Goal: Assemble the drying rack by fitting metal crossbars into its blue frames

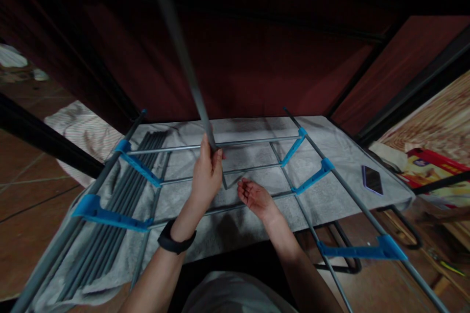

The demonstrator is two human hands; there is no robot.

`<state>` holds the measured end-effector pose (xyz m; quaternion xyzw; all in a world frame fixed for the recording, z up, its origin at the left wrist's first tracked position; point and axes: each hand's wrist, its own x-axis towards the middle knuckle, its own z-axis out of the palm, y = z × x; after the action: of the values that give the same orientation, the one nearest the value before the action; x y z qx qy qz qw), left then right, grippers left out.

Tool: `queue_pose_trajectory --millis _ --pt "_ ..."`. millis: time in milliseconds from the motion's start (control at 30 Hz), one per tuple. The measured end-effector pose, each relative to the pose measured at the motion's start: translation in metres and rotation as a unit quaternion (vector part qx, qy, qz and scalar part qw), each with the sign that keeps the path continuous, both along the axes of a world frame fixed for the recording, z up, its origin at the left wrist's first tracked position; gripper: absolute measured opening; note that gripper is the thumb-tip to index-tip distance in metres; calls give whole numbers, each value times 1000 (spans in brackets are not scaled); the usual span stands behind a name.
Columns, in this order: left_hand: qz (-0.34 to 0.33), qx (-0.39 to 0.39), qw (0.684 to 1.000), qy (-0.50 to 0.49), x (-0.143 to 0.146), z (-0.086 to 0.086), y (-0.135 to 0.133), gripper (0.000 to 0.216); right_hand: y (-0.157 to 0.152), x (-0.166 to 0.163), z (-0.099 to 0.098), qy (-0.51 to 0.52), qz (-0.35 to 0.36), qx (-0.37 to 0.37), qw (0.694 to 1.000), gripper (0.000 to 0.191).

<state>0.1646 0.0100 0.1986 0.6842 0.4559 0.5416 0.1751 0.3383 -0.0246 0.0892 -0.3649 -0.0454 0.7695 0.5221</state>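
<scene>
My left hand (207, 173) is wrapped round a long grey metal tube (183, 58), which slants up and away to the left, its lower end just below the fingers. To its right, my right hand (255, 198) hovers with loosely curled fingers apart and nothing in them. Under both hands lies a rack frame of grey tubes joined by blue plastic brackets (314, 176). Crossbars (257, 141) span the frame from left to right. Another blue bracket (110, 215) sits on the frame's near left side.
A bundle of loose grey tubes (121, 215) lies at the left on the cloth-covered table (341, 139). A phone (372, 180) rests near the right edge. Beyond it is a red and yellow package (433, 171). Dark reddish panels (238, 73) stand behind the table.
</scene>
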Motion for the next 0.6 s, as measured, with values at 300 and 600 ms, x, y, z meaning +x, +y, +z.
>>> queue_pose_trajectory --millis 300,600 --pt "-41 9 989 143 13 -15 -9 46 -7 8 -5 -39 -38 25 998 17" --pt "-61 -25 979 191 20 -42 -14 43 -8 23 21 -101 -93 86 987 16"
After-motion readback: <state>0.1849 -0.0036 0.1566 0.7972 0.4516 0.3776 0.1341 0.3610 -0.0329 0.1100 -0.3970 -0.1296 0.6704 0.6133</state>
